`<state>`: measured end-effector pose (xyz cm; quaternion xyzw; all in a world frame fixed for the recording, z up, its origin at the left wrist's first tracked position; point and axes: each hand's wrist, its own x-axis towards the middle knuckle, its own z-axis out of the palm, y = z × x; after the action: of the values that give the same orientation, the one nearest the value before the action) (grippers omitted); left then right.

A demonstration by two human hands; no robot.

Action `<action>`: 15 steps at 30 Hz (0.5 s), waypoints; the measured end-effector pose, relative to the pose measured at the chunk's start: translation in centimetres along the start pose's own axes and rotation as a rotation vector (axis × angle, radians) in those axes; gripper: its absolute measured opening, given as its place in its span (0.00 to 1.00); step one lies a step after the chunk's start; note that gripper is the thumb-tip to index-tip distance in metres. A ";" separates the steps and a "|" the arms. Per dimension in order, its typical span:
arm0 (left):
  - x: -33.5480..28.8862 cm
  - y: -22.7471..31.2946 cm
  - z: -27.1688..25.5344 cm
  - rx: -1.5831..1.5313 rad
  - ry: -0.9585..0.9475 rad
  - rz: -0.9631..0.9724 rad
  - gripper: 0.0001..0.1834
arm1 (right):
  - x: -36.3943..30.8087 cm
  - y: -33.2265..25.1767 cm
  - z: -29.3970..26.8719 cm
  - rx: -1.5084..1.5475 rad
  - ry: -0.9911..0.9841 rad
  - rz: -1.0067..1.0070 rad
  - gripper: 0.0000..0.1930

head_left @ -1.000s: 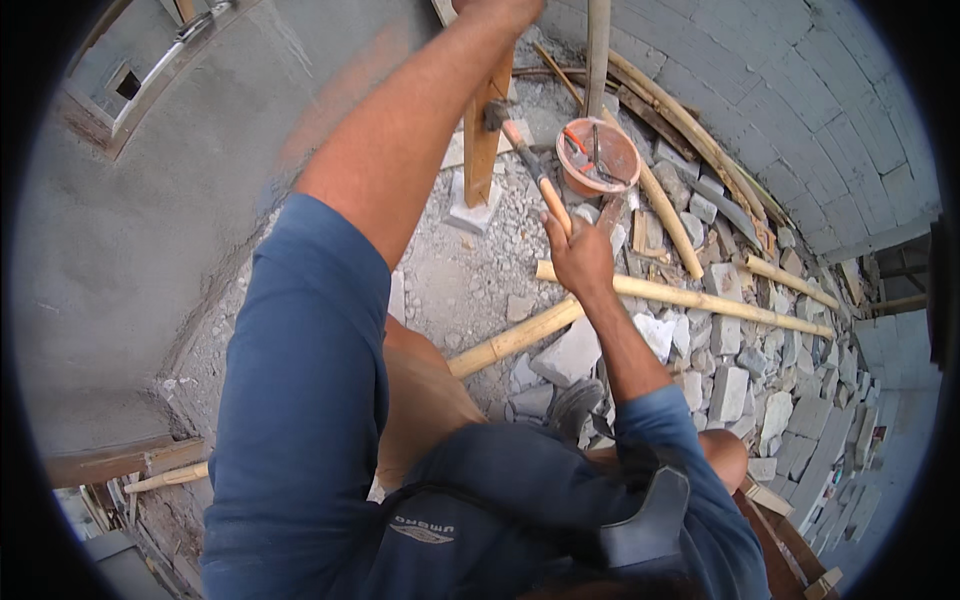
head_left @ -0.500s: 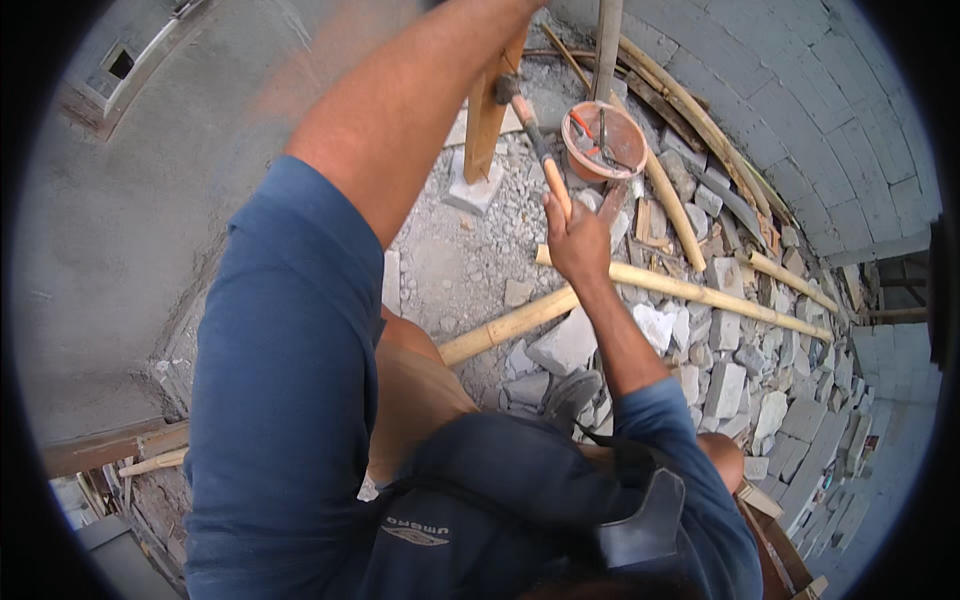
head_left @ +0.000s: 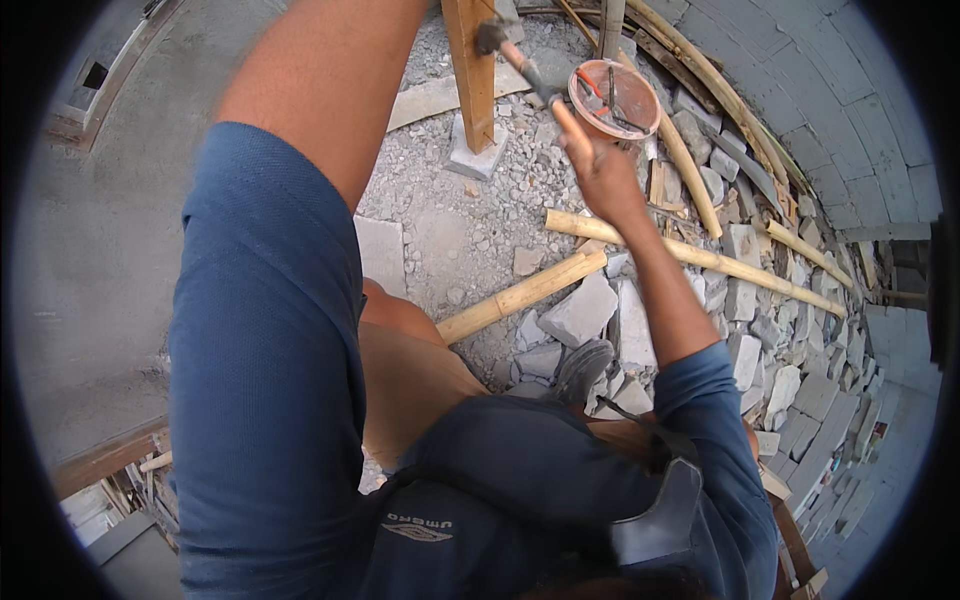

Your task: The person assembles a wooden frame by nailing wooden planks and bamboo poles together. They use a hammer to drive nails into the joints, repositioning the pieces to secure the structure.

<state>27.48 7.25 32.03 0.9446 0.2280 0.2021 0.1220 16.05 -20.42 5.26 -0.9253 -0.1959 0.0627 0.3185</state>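
Observation:
My right hand is closed around the wooden handle of a hammer. The hammer's dark head is right by the side of an upright wooden post; whether they touch I cannot tell. Under the post's foot lies a pale concrete block. My left arm stretches up past the top edge, so the left hand is out of sight. Just beyond my right hand is a round pinkish bucket with a red-handled tool and dark metal tools in it.
Bamboo poles lie across broken blocks and gravel on the right. A grey block wall curves along the far right. On the left is a smooth grey cement surface. My shoe rests among the rubble.
The view has shifted, so the post and bucket sit higher. My left arm has moved left, away from the post's top. The hammer, still in my right hand, slants more.

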 end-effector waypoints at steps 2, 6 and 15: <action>5.0 -5.5 1.5 0.075 0.213 -0.144 0.16 | -4.6 7.1 16.2 0.121 -0.110 0.150 0.29; 4.6 -13.7 0.7 0.164 0.281 -0.157 0.18 | -10.9 8.9 21.2 -0.031 -0.325 0.338 0.31; -2.5 -13.4 -3.1 0.007 0.153 -0.051 0.24 | -5.0 2.7 9.9 0.084 -0.176 0.208 0.31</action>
<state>18.98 18.03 29.63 0.9207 0.2612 0.2698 0.1061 9.94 -18.79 -4.28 -0.9174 -0.1233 0.1846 0.3302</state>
